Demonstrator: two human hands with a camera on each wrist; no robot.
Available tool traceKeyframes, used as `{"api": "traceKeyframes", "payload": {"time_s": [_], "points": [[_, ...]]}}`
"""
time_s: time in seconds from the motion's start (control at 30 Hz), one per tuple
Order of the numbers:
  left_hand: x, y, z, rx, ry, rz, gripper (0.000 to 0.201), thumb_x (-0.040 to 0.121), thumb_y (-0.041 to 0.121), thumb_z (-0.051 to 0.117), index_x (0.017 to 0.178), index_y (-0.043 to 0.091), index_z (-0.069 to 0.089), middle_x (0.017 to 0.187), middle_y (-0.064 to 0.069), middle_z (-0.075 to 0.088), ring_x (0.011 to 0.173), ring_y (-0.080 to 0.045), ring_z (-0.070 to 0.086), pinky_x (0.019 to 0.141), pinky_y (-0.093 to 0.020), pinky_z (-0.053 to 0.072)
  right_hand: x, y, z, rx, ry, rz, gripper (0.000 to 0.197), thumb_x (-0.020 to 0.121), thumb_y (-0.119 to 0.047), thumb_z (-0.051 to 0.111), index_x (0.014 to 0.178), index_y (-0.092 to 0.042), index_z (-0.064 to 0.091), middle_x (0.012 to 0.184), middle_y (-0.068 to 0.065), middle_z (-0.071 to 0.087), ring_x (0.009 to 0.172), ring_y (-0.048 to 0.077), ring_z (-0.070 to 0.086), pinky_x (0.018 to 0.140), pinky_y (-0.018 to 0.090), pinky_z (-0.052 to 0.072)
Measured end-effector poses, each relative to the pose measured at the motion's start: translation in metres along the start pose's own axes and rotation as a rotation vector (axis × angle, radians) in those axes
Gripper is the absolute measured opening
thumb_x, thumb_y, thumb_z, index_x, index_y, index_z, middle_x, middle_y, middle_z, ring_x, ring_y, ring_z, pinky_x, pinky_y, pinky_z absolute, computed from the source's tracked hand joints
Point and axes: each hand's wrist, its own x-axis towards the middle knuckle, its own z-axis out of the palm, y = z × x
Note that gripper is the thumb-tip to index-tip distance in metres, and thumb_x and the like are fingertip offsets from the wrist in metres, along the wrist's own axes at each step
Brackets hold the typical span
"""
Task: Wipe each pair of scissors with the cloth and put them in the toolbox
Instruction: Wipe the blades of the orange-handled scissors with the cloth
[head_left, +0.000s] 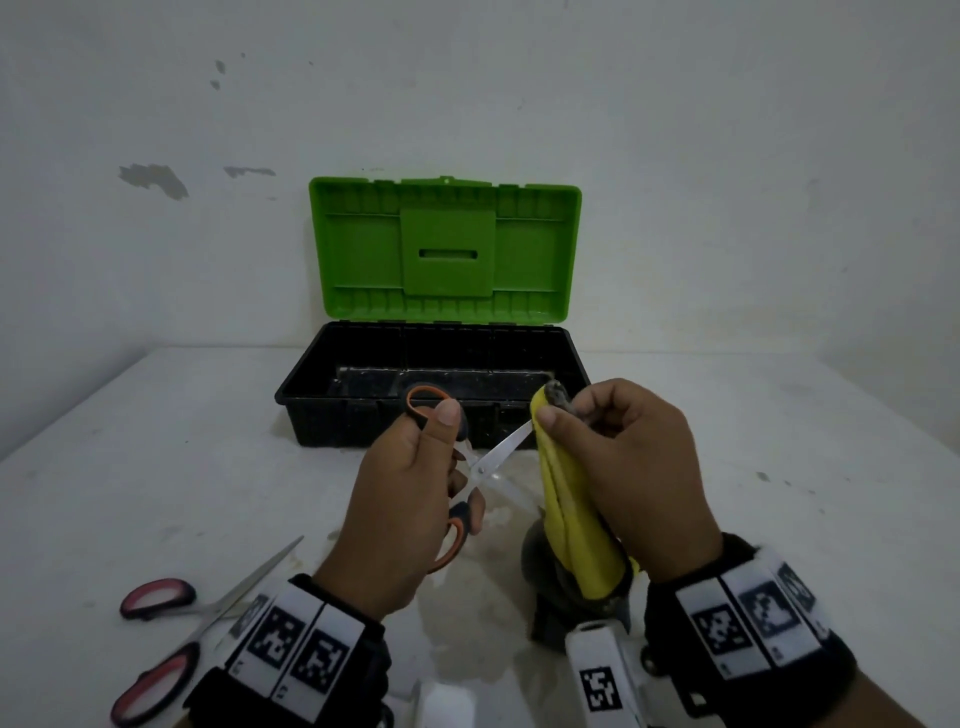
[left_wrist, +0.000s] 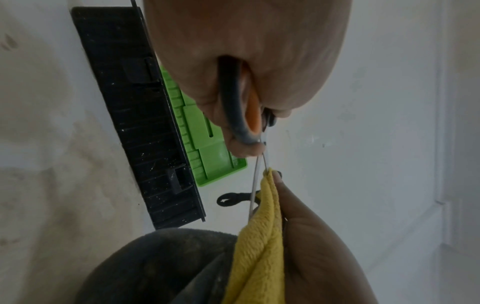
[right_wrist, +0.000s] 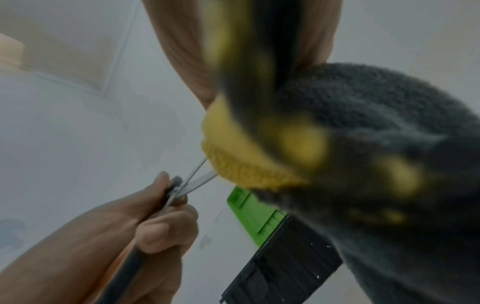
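White table (head_left: 779, 467), dusty and scuffed, with a glossy, blotchy stain (head_left: 467, 623) spreading from the middle toward the near edge. Behind the far edge, a pale wall (head_left: 727, 156) with grey chipped patches (head_left: 156, 179) at upper left. Low at the near edge, a white block (head_left: 597, 670) bearing a black-and-white square marker.

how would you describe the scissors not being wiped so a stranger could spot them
Start at the open toolbox with the green lid at the back of the white table, then come to the near left corner. The pink-handled scissors lie flat there, untouched; the orange-handled scissors are in the left hand.
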Motion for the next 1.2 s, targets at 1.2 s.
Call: {"api": "traceKeyframes", "payload": {"time_s": [1.2], "points": [[-0.009,-0.011,0.004,0.714,0.039,0.609,0.029,0.099,0.048,0.034,0.078,0.034,0.047,0.060,0.011,0.047,0.059,-0.004,0.052,0.056,-0.010,0.039,-0.011,-0.005,0.013,0.012,0.010,0.096,0.031,0.078,-0.036,0.082,0.071,-0.015,0.061,0.068,0.003,0.066,0.062,0.014,0.062,0.055,0.024,0.048]]}}
